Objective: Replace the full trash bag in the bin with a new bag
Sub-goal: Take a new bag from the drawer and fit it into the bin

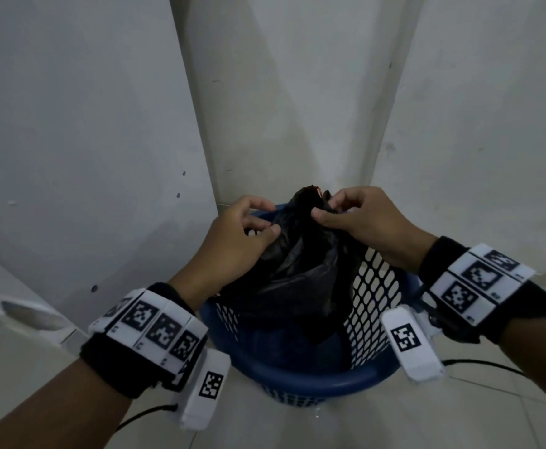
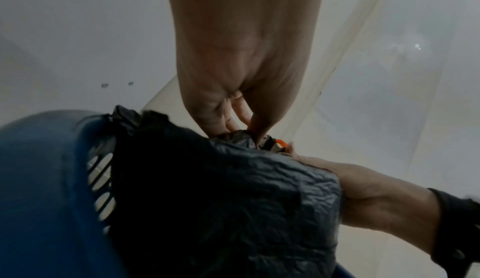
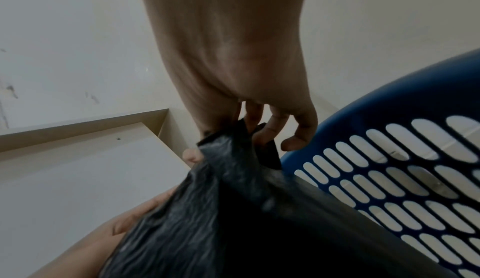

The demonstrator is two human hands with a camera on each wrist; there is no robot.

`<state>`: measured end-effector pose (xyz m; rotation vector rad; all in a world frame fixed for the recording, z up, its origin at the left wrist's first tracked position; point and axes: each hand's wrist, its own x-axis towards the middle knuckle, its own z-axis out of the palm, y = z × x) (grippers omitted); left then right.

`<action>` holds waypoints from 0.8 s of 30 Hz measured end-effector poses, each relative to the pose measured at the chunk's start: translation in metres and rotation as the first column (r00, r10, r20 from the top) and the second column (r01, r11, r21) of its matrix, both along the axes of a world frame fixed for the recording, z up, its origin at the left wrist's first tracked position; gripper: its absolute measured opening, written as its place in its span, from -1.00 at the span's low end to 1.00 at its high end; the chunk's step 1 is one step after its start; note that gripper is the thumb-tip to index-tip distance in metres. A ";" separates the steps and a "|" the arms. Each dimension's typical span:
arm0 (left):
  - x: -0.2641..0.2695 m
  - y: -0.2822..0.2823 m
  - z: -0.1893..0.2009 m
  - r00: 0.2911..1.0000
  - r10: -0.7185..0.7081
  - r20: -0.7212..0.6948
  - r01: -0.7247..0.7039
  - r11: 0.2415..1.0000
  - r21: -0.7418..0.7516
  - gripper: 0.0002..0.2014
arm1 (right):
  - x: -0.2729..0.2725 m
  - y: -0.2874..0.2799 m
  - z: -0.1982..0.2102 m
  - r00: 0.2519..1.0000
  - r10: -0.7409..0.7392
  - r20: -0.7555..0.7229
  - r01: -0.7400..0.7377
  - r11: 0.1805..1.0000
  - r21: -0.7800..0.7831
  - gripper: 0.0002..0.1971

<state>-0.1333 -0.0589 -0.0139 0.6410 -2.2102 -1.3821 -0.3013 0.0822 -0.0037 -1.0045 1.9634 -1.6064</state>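
Fingertips of our left hand [image 1: 236, 236] and right hand [image 1: 357, 215] pinch the gathered mouth of the black trash bag [image 1: 297, 270], bunching it shut so nothing spills; below our grip it still sits inside the blue slotted bin [image 1: 301, 379].

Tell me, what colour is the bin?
Blue bin, with slotted walls; the head view shows it best.

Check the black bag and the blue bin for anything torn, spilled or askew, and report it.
Nothing stands out. The crinkled black plastic trash bag sits inside the upright blue perforated plastic bin, its mouth gathered between the left hand and right hand. No tear or spill shows; something small and orange peeks out.
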 end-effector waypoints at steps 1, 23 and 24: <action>0.000 -0.002 -0.001 1.000 0.005 -0.008 -0.005 1.000 -0.016 -0.77 | -0.002 0.001 -0.001 0.997 -0.017 -0.075 0.019 1.000 0.023 -0.75; 0.023 -0.027 -0.001 0.673 0.138 0.727 0.411 0.747 -0.522 0.67 | -0.015 0.011 -0.002 0.666 0.415 -0.620 0.225 0.681 0.697 0.54; 0.024 -0.030 0.000 0.648 0.140 0.749 0.426 0.748 -0.509 0.66 | -0.014 0.014 -0.002 0.653 0.442 -0.615 0.247 0.644 0.724 0.57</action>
